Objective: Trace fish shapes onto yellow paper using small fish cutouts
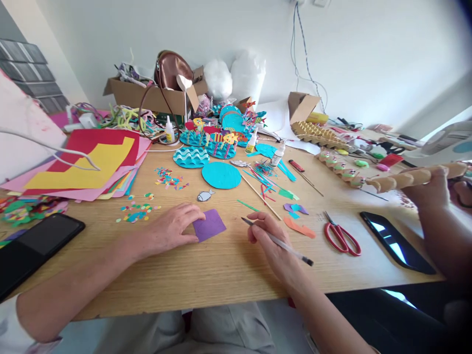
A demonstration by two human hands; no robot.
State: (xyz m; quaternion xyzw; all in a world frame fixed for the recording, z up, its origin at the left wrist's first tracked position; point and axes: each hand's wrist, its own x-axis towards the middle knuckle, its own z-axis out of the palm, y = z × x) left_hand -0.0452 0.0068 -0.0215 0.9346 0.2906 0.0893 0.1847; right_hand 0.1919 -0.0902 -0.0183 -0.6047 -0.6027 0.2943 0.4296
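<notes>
A small purple paper square [210, 225] lies on the wooden table, with a faint drawn line on it. My left hand [177, 223] holds it at its left edge, fingertips on top and thumb near the lower corner. To the right of the paper, my right hand [271, 241] grips a pen [287, 248] with a pale barrel and a dark end. The pen's tip points left and is apart from the purple paper. A grey paper fish [205, 195] lies just above my left hand. Above the purple paper lies a turquoise paper disc [221, 175].
Red-handled scissors [342, 236] and a phone [396, 241] lie at right; another phone [40, 250] is at left. Coloured paper sheets [84, 162], confetti [138, 211] and glue bottles [278, 153] stand around. Another person's hand [427, 189] holds an egg-carton strip [401, 180].
</notes>
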